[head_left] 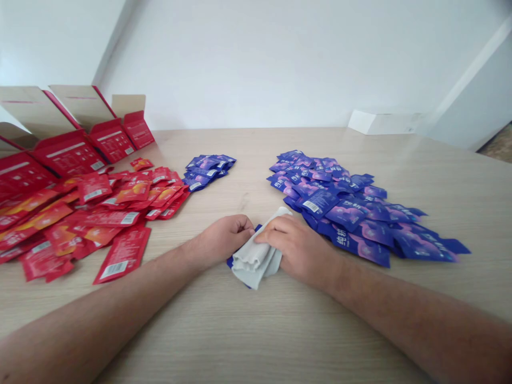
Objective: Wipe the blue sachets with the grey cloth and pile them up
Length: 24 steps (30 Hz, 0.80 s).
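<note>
In the middle of the table, my right hand (296, 242) grips a folded whitish cloth (256, 261), its fingers bent over the top. Under the cloth lies a blue sachet (229, 262), of which only edges show. Closed at the sachet's upper left, my left hand (226, 239) has its thumb and fingers pinched on the edge. A large pile of blue and purple sachets (340, 208) spreads to the right of my right hand. Beyond my left hand sits a smaller stack of blue sachets (208, 169).
Red and orange sachets (108, 208) are heaped on the left. Behind them stand several open red cartons (112, 140) with raised flaps. A white box (380, 122) lies at the back right of the wooden table (248, 330), against the wall.
</note>
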Each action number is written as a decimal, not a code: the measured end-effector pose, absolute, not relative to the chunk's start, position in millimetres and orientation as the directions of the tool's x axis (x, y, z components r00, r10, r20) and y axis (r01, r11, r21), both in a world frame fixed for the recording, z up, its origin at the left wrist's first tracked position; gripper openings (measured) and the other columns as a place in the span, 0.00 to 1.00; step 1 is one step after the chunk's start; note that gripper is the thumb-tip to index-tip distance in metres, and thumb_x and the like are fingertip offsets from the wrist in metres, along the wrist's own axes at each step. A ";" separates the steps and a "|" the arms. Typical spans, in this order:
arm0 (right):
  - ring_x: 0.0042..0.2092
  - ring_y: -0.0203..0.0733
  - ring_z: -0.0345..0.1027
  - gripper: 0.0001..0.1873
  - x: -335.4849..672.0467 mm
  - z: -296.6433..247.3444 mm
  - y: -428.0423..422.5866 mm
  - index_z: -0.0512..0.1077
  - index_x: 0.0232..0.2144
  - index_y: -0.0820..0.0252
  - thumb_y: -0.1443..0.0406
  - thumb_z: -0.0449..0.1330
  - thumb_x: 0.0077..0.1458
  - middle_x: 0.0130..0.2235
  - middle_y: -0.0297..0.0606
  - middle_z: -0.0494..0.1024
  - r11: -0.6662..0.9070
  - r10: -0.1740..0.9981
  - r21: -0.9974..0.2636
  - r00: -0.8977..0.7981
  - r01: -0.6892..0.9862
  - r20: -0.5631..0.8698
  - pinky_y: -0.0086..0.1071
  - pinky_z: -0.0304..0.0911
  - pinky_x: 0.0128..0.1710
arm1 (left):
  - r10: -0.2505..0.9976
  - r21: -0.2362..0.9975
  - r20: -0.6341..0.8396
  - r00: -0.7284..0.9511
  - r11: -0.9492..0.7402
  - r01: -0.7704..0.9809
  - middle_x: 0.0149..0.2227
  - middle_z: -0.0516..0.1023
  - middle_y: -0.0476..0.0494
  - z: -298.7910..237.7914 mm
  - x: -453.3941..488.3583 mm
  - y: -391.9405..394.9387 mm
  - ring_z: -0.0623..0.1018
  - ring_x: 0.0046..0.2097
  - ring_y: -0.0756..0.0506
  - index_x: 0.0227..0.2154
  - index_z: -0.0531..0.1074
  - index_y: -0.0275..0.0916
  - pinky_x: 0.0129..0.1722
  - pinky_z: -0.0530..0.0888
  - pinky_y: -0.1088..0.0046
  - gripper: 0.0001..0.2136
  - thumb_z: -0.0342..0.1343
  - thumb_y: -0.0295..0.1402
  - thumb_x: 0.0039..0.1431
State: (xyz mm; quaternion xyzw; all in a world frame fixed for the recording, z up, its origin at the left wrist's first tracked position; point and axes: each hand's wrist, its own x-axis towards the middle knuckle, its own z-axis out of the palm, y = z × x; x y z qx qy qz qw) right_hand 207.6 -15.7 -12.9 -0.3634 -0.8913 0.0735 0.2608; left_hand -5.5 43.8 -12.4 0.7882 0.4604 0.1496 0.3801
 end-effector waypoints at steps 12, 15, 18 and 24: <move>0.49 0.46 0.68 0.19 211.1 -16.0 -10.3 0.76 0.46 0.58 0.77 0.60 0.54 0.45 0.41 0.77 0.737 0.673 -0.352 -0.578 0.577 0.461 0.40 0.62 0.53 | 0.847 0.775 -0.060 0.529 -0.294 0.559 0.28 0.74 0.51 -13.5 -8.4 42.7 0.71 0.29 0.50 0.32 0.72 0.39 0.28 0.66 0.76 0.09 0.52 0.38 0.59; 0.48 0.45 0.68 0.18 211.6 -15.8 -9.9 0.76 0.46 0.58 0.77 0.60 0.54 0.45 0.40 0.77 0.730 0.680 -0.353 -0.568 0.585 0.464 0.41 0.62 0.52 | 0.839 0.805 -0.050 0.542 -0.287 0.519 0.27 0.73 0.51 -14.7 -10.2 42.9 0.69 0.28 0.50 0.31 0.72 0.38 0.27 0.65 0.76 0.08 0.53 0.37 0.58; 0.49 0.45 0.68 0.18 209.6 -14.7 -12.7 0.75 0.47 0.59 0.76 0.61 0.55 0.45 0.41 0.76 0.755 0.655 -0.351 -0.609 0.554 0.447 0.40 0.63 0.52 | 0.834 0.816 -0.060 0.549 -0.276 0.508 0.26 0.71 0.52 -12.9 -10.3 42.8 0.68 0.28 0.51 0.30 0.71 0.38 0.27 0.65 0.76 0.08 0.54 0.37 0.57; 0.49 0.45 0.68 0.18 210.2 -14.0 -12.3 0.75 0.47 0.58 0.76 0.60 0.55 0.45 0.41 0.76 0.754 0.656 -0.353 -0.602 0.555 0.455 0.40 0.63 0.53 | 0.826 0.836 -0.076 0.559 -0.253 0.487 0.27 0.71 0.52 -9.4 -9.6 41.9 0.68 0.29 0.51 0.31 0.71 0.38 0.28 0.65 0.76 0.07 0.54 0.37 0.57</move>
